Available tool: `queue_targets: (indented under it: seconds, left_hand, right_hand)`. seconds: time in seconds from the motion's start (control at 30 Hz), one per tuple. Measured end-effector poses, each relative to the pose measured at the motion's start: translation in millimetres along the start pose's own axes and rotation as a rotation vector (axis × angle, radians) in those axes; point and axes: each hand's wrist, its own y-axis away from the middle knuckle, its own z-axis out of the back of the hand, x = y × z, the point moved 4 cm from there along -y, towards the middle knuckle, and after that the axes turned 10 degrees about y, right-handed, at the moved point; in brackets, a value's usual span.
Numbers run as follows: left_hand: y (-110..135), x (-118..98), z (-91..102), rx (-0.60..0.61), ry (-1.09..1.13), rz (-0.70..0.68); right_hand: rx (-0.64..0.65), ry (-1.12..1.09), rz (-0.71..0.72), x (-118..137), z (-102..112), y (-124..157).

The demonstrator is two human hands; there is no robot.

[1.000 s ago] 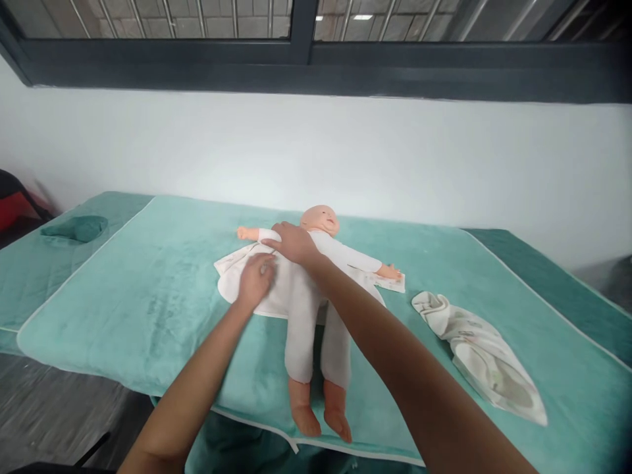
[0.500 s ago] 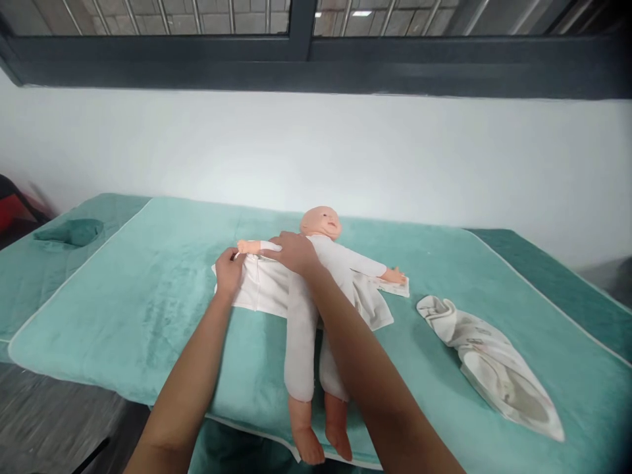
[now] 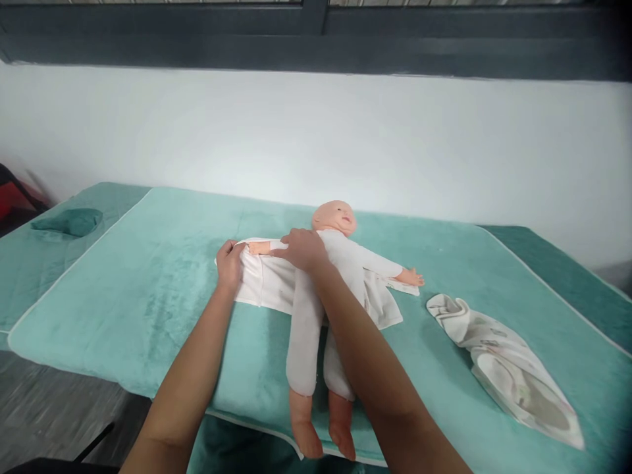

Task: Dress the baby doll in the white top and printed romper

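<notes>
A baby doll [image 3: 316, 322] in a white bodysuit lies on its back on the teal towel [image 3: 148, 296], head toward the wall, arms spread. A white garment [image 3: 264, 286] lies spread under its upper body. My left hand [image 3: 230, 263] is closed on the left edge of that garment, close to the doll's small hand. My right hand [image 3: 302, 250] rests with fingers flat on the doll's arm and shoulder, holding nothing that I can see.
A crumpled white patterned cloth [image 3: 503, 365] lies on the towel to the right of the doll. A folded dark green cloth [image 3: 66, 222] sits at the far left. A white wall and dark window frame stand behind. The bed's near edge runs below the doll's feet.
My left hand moved from the middle of the garment out to its left edge and gripped it. The garment's left flap is now folded up toward the doll's arm.
</notes>
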Motion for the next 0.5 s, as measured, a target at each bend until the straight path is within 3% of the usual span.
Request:
queue_targets:
  seconds: [0.1, 0.23, 0.3, 0.4, 0.5]
  left_hand:
    - [10.4, -13.8, -4.9, 0.022, -0.047, -0.086]
    - [31.5, -32.6, -23.7, 0.295, -0.077, -0.293]
    - [39.2, -37.3, -28.9, 0.377, -0.049, -0.355]
    - [42.7, -38.4, -29.6, 0.39, -0.016, -0.368]
    - [41.5, -35.5, -28.1, 0.394, -0.002, -0.325]
  right_hand:
    - [-0.089, 0.097, 0.033, 11.2, -2.7, 2.7]
    - [-0.125, 0.16, 0.133, 26.7, -5.9, 5.0]
    - [-0.114, 0.149, 0.172, 30.2, -6.9, 5.4]
    - [-0.161, 0.021, 0.172, 27.1, -2.3, 8.5]
    - [-0.319, -0.239, 0.072, 8.9, 13.6, 21.4]
